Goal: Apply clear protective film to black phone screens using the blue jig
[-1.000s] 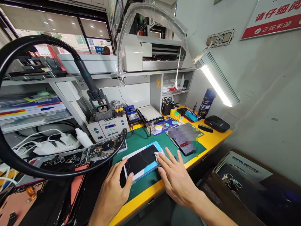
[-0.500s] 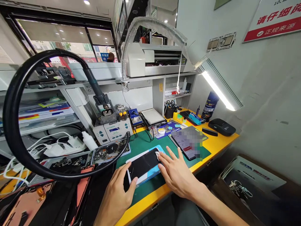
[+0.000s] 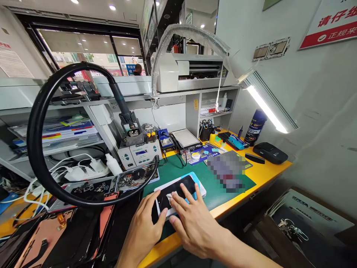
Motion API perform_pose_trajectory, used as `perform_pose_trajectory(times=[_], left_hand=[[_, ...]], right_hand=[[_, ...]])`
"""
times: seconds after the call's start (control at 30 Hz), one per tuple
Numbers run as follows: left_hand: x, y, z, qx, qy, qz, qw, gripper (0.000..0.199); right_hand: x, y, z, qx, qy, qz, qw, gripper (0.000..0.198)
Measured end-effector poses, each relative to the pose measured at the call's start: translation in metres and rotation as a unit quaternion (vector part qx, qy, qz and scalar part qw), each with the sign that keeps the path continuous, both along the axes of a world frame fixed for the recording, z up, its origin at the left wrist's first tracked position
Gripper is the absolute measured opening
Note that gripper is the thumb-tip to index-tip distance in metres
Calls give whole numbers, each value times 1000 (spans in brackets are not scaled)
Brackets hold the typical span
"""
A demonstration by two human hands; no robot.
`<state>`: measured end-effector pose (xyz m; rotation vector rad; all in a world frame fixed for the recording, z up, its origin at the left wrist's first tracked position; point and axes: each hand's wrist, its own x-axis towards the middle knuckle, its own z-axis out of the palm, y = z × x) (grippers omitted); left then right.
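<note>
A phone with a black screen (image 3: 176,188) lies face up on a white and light-blue box (image 3: 203,192) on the green mat. My left hand (image 3: 145,224) grips the phone's near-left end, thumb on one edge and fingers on the other. Under the fingertips of my right hand (image 3: 196,225) a small crumpled white wipe (image 3: 169,198) is pressed against the screen, near the left end. The other fingers of that hand stretch over the screen and hide part of it.
A hot-air station (image 3: 139,154) with a looping black hose (image 3: 35,149) stands at left. Phone parts (image 3: 52,234) cover the near left. A pixelated patch (image 3: 227,171) lies right of the box. A lamp (image 3: 267,108) hangs above, and a spray can (image 3: 254,128) stands behind.
My right hand has slid the wipe leftward along the screen, from the far right end towards my left hand. The left hand stays on the phone. The view has shifted slightly left.
</note>
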<state>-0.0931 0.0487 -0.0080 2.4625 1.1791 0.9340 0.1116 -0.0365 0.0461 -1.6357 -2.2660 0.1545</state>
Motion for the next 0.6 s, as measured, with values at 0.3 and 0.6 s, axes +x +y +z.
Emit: perform_pose_trajectory(times=[0.3,0.6], left_hand=[[0,-2,3,-13,3,-4,1000,47],[2,-4,6,-8,-8,-8,1000,49]], right_hand=[[-13,6,-15,15,-1,-95,995,54],[17,-1,-15,24,-26,-121,992,50]])
